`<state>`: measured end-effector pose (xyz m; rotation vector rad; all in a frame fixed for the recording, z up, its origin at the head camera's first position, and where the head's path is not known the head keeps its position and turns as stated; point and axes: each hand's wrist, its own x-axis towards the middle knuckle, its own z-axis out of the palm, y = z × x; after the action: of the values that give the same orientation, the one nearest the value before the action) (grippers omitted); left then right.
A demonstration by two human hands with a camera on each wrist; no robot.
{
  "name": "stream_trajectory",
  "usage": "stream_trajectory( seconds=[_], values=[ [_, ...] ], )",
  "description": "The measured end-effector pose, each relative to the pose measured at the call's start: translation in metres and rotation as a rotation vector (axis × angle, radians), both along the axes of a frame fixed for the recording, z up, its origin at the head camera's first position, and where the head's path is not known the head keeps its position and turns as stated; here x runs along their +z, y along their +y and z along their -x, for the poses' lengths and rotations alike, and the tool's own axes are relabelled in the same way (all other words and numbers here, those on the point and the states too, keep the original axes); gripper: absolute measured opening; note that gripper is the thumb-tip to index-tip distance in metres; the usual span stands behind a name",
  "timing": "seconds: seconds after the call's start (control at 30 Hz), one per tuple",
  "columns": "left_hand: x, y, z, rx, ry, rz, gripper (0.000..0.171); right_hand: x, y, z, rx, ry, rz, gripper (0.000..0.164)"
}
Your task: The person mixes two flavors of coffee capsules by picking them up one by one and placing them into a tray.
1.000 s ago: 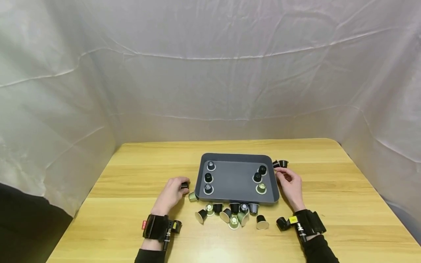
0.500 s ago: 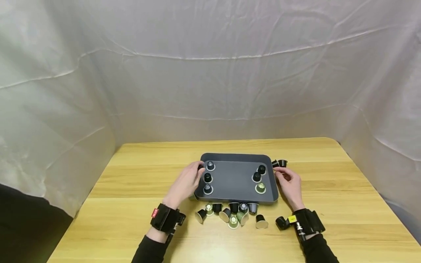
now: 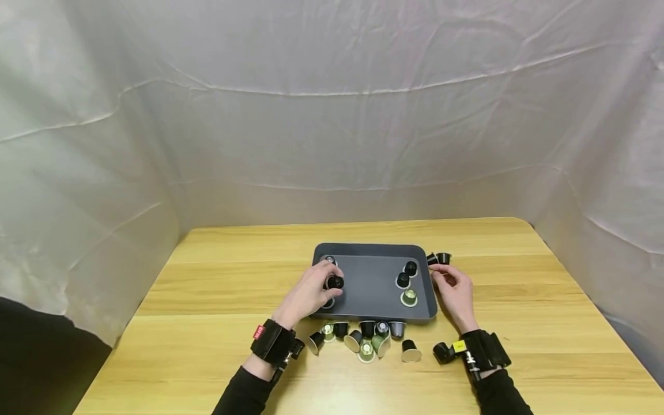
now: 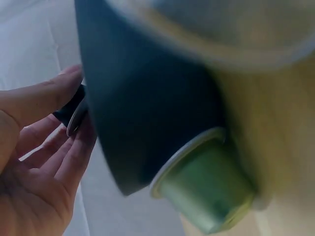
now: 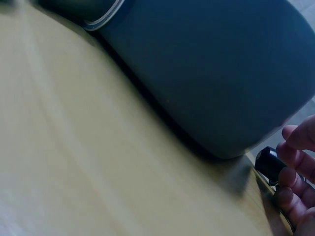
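My left hand [image 3: 309,295] pinches a black coffee capsule [image 3: 335,282] between thumb and fingers over the left part of the grey tray [image 3: 369,282]. In the left wrist view the rim of this capsule [image 4: 75,118] faces the fingers. Partly covered by that hand, grey capsules [image 3: 330,260] stand along the tray's left side. Opposite them stand two black capsules [image 3: 403,280] and a green one [image 3: 409,296]. My right hand [image 3: 459,288] has its bent fingertips right at the tray's right rim; whether they grip it I cannot tell.
Several black, grey and green capsules [image 3: 366,349] lie scattered before the tray's front edge. Two black capsules [image 3: 443,257] lie beyond the right hand. A green capsule [image 4: 206,187] leans near the tray's wall in the left wrist view. Pale curtains [image 3: 363,144] hang around the wooden table.
My left hand has carried the black capsule from the table left of the tray, up past the left rim, then right over the tray. The right hand stays at the rim.
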<state>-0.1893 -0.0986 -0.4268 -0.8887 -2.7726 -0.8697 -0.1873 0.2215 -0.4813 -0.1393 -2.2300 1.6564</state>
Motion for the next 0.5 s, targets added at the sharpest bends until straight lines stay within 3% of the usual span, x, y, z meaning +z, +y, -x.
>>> stream_trajectory(
  seconds=[0.5],
  values=[
    [-0.0075, 0.0048, -0.0017, -0.011, -0.086, 0.065, 0.03, 0.0029, 0.0006, -0.0014, -0.009, -0.013, 0.021, 0.018]
  ],
)
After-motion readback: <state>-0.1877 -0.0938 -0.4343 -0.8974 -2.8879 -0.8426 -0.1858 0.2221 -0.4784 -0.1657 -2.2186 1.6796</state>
